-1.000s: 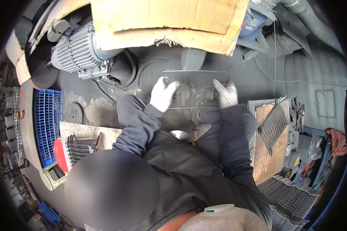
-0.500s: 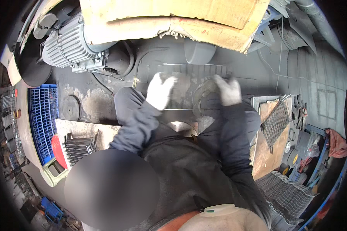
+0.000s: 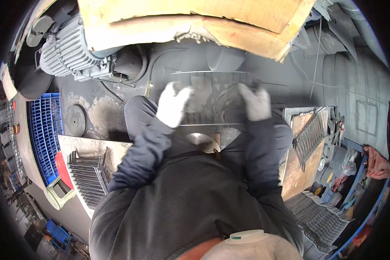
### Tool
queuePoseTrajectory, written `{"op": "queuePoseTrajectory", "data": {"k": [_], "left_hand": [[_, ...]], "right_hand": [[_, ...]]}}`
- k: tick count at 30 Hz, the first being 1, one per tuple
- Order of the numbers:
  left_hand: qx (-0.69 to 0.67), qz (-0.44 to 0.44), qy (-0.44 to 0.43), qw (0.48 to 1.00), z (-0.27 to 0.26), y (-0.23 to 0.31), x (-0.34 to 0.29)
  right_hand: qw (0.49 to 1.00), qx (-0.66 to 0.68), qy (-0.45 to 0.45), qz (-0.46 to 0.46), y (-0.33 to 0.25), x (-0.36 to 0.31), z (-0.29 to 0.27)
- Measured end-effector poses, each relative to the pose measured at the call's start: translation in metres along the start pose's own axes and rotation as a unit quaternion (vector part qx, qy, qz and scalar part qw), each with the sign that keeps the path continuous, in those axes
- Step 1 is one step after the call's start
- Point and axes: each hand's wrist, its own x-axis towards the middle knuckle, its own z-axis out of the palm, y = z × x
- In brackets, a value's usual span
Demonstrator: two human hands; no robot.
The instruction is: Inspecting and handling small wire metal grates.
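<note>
My left hand [image 3: 172, 105] and my right hand [image 3: 258, 104], both in white gloves, are raised in front of my lap, level with each other. Between them is a thin wire rack [image 3: 209, 125], smeared by motion; its far and near edges show as fine bright lines. Each hand seems closed on one side of it, though blur hides the fingertips. Beside my left arm, a stack of black wire racks [image 3: 89, 177] rests on a board. To my right, more wire racks [image 3: 310, 138] lean on a worn board [image 3: 297, 182].
A grey finned motor [image 3: 71, 50] stands at the far left, and a cardboard sheet [image 3: 195, 15] hangs over the far side. Left are a blue plastic crate [image 3: 45, 134] and a round disc [image 3: 76, 120]. Dark mesh sheets [image 3: 318, 219] are piled at the lower right.
My left hand has shifted slightly left and a little nearer, and the blurred rack has moved with it. The right hand stays in nearly the same place.
</note>
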Motion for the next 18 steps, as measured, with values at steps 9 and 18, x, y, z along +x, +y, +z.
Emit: {"op": "queuePoseTrajectory", "data": {"k": [9,18], "left_hand": [[-0.018,0.079,-0.024,0.996,0.055,0.000,0.010],[-0.154,-0.169,0.018,0.973,-0.050,0.016,-0.001]], "right_hand": [[0.991,0.108,0.067,0.041,-0.024,-0.015,-0.043],[0.995,-0.015,-0.094,0.028,0.038,0.020,0.027]]}}
